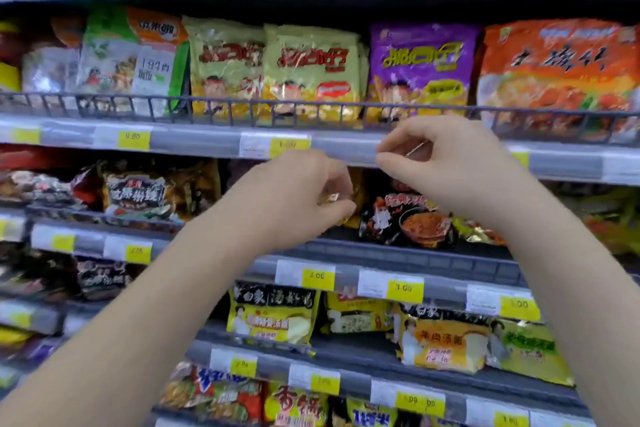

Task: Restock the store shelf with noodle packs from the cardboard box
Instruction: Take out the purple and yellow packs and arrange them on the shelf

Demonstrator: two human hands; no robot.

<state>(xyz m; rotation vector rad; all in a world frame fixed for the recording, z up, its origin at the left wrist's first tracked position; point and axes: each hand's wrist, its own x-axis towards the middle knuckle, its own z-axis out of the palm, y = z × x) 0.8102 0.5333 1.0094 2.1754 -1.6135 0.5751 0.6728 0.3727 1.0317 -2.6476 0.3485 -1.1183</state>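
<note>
Noodle pack in gold wrap point(356, 194) sits at the front of the middle shelf point(415, 256), and my left hand point(294, 201) pinches that noodle pack's upper edge between thumb and curled fingers. I read that as steadying it upright while it settles into its row. My right hand point(450, 166) hovers just above and to the right, fingers curled toward the thumb with a thin glint between them; wrapper edge or nothing, I cannot tell. Just beside the gold one a black-and-red pack point(412, 218) leans at the lip with dark shelf showing around it, so this looks like the gap being filled. The cardboard box is out of view. Around me, grey shelf edges carry yellow price tags point(317, 276). A wire rail point(242, 111) on the tier above fronts yellow-green packs point(311, 69) and a purple pack point(419, 69).
</note>
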